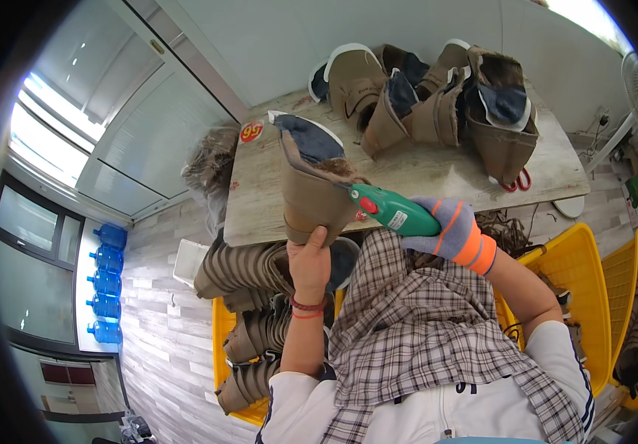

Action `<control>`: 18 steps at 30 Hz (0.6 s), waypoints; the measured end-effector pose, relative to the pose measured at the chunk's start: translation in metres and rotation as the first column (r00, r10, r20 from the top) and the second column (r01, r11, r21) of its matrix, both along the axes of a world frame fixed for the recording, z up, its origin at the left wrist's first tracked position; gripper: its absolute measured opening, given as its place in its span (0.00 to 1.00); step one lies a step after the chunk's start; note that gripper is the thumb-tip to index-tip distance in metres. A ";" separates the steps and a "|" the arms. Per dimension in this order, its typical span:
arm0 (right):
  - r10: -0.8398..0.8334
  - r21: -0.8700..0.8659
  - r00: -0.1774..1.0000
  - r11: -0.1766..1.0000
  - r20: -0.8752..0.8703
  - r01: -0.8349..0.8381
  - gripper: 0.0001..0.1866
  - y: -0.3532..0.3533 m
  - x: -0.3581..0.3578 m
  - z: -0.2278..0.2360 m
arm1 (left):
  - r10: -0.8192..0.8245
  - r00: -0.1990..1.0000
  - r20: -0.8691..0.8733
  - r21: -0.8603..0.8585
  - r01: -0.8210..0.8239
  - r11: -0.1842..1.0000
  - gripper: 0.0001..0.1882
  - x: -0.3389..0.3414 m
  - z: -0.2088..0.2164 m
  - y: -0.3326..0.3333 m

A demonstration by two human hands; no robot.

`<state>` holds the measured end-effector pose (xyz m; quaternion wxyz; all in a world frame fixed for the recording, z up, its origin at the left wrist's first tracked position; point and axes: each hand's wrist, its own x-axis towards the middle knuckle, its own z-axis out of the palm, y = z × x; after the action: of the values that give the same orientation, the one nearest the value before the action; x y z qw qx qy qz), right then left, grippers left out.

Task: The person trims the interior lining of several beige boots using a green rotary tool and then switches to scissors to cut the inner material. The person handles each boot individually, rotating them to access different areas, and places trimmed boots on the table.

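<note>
Brown on the outside, with a dark blue lining and a furry edge, a boot-shaped piece [311, 196] is found at the centre of the frame, raised in front of the near edge of the worktop [256, 192]. It is gripped low by the bare left hand [309, 263]; the thumb is pressed to the outer face, and how the remaining fingers are placed behind cannot be told.

A green handheld tool [404, 217] with a red button is held in the gloved right hand [450, 231], the fingers closed around its rear end. The tip of the tool is directed left, at the furry edge of the piece; whether contact is made cannot be confirmed.

Further brown boot pieces [352, 78] are noted along the far side of the worktop, upper centre to upper right, with red-handled scissors [518, 180] lying beside them. A round red sticker [251, 132] is seen at the worktop's left corner. Below the left hand, stacked brown pieces [256, 333] are contained in a yellow crate [220, 314]; another yellow crate [578, 274] is located at right. Blue water bottles [104, 283] are lined up at far left.
</note>
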<state>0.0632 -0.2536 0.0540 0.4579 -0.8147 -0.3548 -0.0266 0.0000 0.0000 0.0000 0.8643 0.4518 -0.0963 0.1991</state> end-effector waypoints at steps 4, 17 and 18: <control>-0.026 0.052 0.997 0.998 -0.071 0.029 0.31 0.006 -0.002 -0.001 | 0.040 0.999 0.007 0.105 -0.041 0.994 0.23 0.003 -0.009 -0.005; -0.203 0.101 0.971 0.971 -0.129 0.216 0.34 -0.002 -0.008 -0.010 | 0.369 0.920 0.131 0.666 -0.358 0.654 0.13 0.024 -0.034 -0.032; -0.201 0.104 0.960 0.969 -0.195 0.224 0.34 -0.004 -0.008 -0.010 | 0.371 0.920 0.129 0.695 -0.351 0.628 0.13 0.025 -0.037 -0.033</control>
<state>0.0548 -0.2572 0.0443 0.5333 -0.8168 -0.2189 -0.0230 0.0252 -0.0328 -0.0373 0.5686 0.7596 -0.0615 0.3097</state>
